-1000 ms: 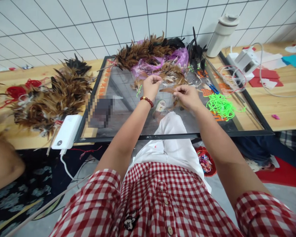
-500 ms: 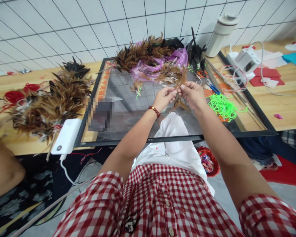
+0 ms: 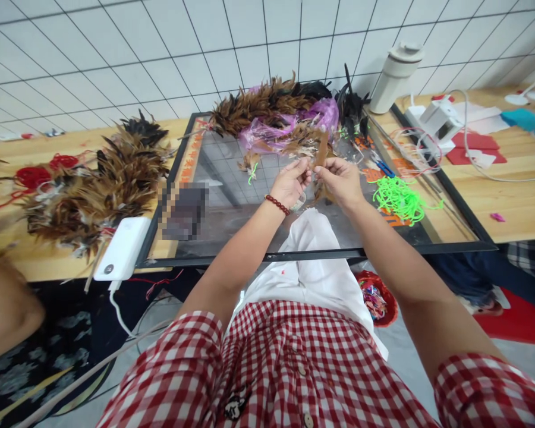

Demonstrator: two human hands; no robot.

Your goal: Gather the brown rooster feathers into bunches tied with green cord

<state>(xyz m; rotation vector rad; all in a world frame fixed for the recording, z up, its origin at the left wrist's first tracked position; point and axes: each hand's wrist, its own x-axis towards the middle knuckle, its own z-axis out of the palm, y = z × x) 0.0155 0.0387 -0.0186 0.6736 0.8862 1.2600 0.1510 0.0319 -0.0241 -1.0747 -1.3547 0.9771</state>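
R hand (image 3: 340, 180) pinching brown feather (image 3: 323, 150) approx. upright above glass panel (image 3: 232, 208), L hand (image 3: 293, 182) w/ fingertips together by its base, hold unclear; prob. prepping that end, next needs firm R pinch, fine L work.

No text can be read with certainty. Along the left edge of the glass panel (image 3: 316, 254) runs an orange strip (image 3: 189, 160) with a column of printed characters, too small and blurred to make out. Towards the right of the panel, orange patches (image 3: 372, 175) show dark strokes, partly covered and equally illegible. The white power bank (image 3: 123, 245) has a small round spot (image 3: 109, 268) near its cable end; any figure in it is too tiny to read.
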